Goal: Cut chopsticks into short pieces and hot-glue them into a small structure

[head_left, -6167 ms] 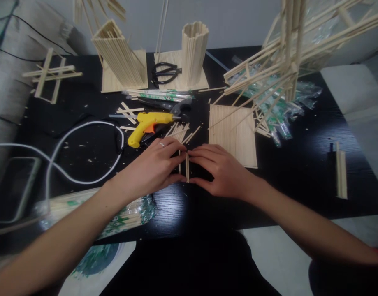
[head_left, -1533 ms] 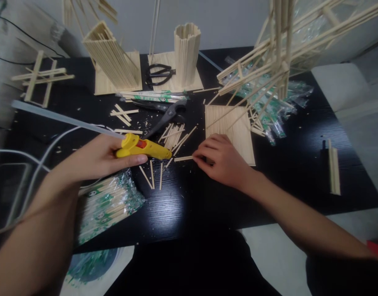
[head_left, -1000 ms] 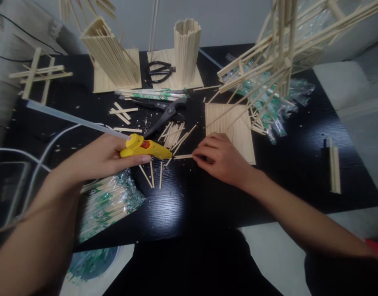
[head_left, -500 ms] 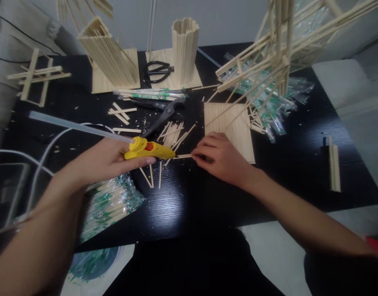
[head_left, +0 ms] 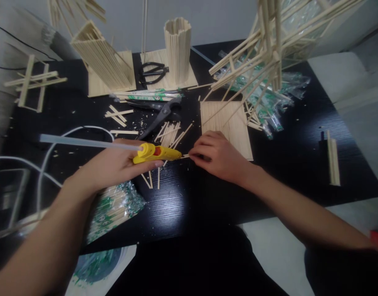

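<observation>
My left hand point(head_left: 117, 166) is closed around a yellow glue gun point(head_left: 158, 152), with a long translucent glue stick point(head_left: 90, 142) jutting from its back. The gun's nozzle points right and meets a short wooden stick point(head_left: 185, 156). My right hand point(head_left: 218, 156) pinches the other end of that stick between thumb and fingertips. Just beyond the nozzle lies a pile of short cut sticks point(head_left: 168, 135). A few more loose sticks point(head_left: 158, 177) lie on the near side of the gun. Behind my right hand is a flat panel of sticks point(head_left: 227, 119) laid side by side.
Dark-handled cutters point(head_left: 161, 117) and black pliers point(head_left: 153, 73) lie farther back. Two stick towers point(head_left: 178, 51) stand on flat bases. A stick frame point(head_left: 275, 57) rises at the right. A bag of sticks point(head_left: 111, 207) sits near the front edge; a white cable point(head_left: 42, 176) loops at left.
The glue gun has moved right along the stick, closer to my right fingertips, and its glue stick lies more level. My right hand keeps its pinch. The whole view has shifted slightly.
</observation>
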The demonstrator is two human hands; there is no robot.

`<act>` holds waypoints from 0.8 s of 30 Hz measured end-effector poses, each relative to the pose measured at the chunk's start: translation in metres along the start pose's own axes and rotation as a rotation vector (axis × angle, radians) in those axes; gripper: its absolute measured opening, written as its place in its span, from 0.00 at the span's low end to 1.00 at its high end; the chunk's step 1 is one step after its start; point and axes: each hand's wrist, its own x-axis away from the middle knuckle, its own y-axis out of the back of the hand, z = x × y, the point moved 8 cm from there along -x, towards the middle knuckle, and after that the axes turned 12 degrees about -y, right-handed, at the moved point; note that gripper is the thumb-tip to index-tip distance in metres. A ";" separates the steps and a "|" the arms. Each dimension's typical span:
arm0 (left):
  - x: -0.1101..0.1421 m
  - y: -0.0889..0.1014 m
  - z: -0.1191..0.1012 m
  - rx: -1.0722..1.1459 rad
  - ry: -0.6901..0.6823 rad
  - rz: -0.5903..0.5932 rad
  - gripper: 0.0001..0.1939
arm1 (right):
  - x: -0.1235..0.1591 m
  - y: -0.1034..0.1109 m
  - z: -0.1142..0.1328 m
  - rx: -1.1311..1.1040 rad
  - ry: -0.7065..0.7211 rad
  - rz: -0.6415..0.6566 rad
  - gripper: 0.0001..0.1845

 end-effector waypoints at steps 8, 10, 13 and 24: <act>-0.003 -0.003 0.001 0.016 0.071 0.029 0.18 | -0.002 -0.001 -0.002 -0.017 -0.019 0.012 0.08; 0.001 -0.001 0.004 0.032 0.091 0.050 0.19 | -0.002 0.000 -0.002 -0.016 -0.024 0.014 0.08; 0.011 0.000 0.016 0.070 0.180 0.108 0.24 | -0.002 0.001 -0.001 -0.025 -0.024 0.015 0.08; 0.037 0.023 0.046 0.048 0.459 -0.095 0.28 | -0.001 0.004 0.003 -0.021 0.000 -0.021 0.06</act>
